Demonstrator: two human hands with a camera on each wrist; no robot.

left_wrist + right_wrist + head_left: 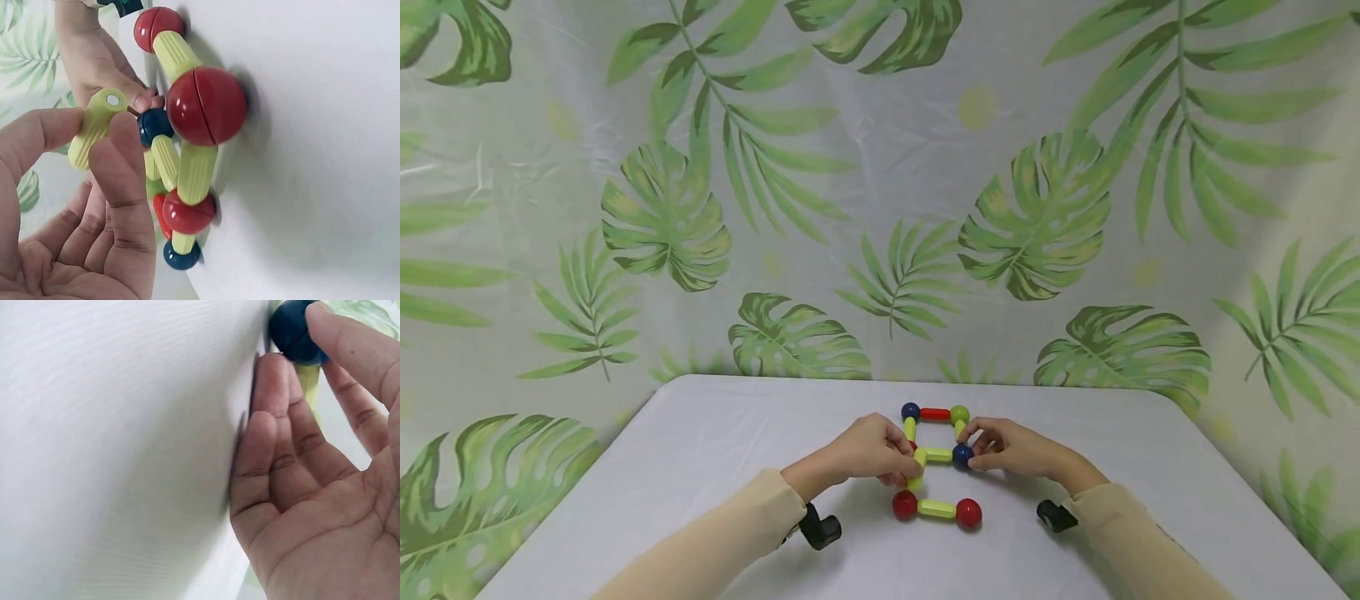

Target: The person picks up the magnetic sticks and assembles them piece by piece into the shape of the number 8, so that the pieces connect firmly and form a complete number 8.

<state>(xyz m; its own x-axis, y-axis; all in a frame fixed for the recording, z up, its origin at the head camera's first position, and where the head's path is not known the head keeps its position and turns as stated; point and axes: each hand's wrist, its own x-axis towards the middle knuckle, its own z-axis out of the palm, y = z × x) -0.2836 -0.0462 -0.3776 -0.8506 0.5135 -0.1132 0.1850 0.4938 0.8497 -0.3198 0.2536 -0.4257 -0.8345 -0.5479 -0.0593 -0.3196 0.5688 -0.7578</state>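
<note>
In the head view a flat figure of magnetic rods and balls lies on the white table. My left hand (871, 450) pinches a loose yellow-green magnetic rod (90, 140) between thumb and fingers, above the figure; its magnet end shows in the left wrist view. My right hand (1021, 450) grips a dark blue ball (962, 456) at the figure's right side, thumb on one side and fingers on the other. Nearest me, two red balls (968, 513) are joined by a yellow-green rod (937, 509). Another red ball (189, 211) is mostly hidden behind my left fingers in the head view.
At the far end a red rod (935, 414) links a blue ball (911, 411) and a green ball (959, 413). The white table (737, 425) extends around the figure. Behind it hangs a leaf-patterned cloth (895, 167). Black wrist cameras (820, 528) sit on both wrists.
</note>
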